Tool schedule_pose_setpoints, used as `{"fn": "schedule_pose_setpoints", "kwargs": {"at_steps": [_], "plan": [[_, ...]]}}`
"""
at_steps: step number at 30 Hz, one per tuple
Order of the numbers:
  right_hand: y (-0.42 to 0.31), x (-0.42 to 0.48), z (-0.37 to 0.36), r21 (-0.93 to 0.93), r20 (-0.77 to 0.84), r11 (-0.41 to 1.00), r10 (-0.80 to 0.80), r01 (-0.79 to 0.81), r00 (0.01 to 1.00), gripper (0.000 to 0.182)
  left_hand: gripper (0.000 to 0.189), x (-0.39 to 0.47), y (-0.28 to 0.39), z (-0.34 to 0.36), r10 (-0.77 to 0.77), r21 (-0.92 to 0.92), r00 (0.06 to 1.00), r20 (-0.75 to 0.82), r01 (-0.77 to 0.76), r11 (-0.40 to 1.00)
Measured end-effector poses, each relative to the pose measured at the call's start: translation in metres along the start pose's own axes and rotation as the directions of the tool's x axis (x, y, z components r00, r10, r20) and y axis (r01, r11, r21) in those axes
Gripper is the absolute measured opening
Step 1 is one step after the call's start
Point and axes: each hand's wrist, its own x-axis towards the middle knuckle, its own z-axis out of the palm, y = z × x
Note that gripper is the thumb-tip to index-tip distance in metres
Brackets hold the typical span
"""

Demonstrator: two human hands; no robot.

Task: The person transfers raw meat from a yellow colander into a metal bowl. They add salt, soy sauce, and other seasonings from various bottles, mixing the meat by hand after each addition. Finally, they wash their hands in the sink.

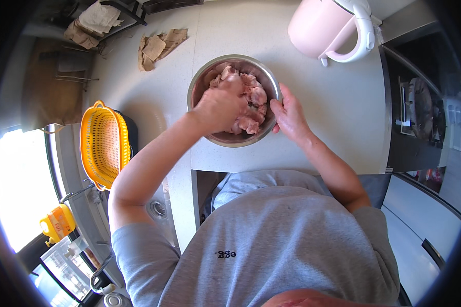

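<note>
A round stainless steel bowl (238, 142) stands on the pale countertop and holds several chunks of raw meat (256, 94). My left hand (221, 107) reaches over the near left rim into the bowl, among the meat. Its fingers are blurred and partly hidden, so whether they grip a piece cannot be seen. On the right side of the bowl, my right hand (291, 115) grips the rim, with the thumb at the edge and other fingers against the outer wall.
A yellow plastic colander basket (85, 147) rests in a dark container by the sink (158, 209) at left. Crumpled brown paper (153, 48) lies beyond the bowl to the left. A pink electric kettle (319, 28) stands at the back right, near a dark glossy appliance (415, 103).
</note>
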Motion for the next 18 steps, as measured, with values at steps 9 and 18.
{"fn": "schedule_pose_setpoints", "kwargs": {"at_steps": [9, 18], "plan": [[-0.004, -0.001, -0.001, -0.09, 0.004, 0.996, 0.009, -0.009, 1.0, 0.045, 0.039, 0.035, -0.006, 0.035, -0.436, -0.454, 0.681, -0.589, 0.168, 0.875], [-0.007, 0.0, -0.005, -0.11, 0.027, 0.994, -0.01, 0.013, 1.0, 0.046, 0.029, 0.014, 0.006, 0.011, 0.011, -0.183, 0.99, -0.14, -0.037, 0.982]]}}
